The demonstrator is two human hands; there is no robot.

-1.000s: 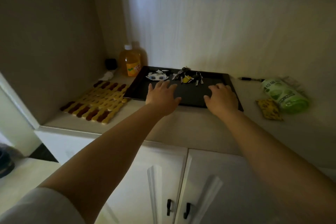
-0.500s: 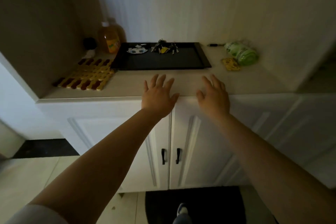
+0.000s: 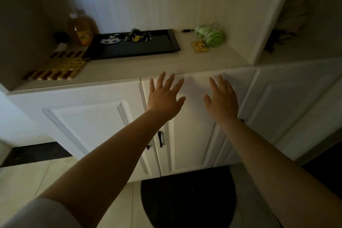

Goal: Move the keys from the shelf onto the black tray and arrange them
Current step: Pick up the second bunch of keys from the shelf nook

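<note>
Keys (image 3: 137,36) lie in a row along the far side of the black tray (image 3: 166,47), so moving looks done; my left hand (image 3: 164,98) and right hand (image 3: 222,100) hang spread and empty.

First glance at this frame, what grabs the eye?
Two bare, open hands, left hand and right hand, spread in front of the white cabinet doors, holding nothing. Behind them on the shelf, the black tray carries the keys along its far edge, with a green roll to its right.
</note>
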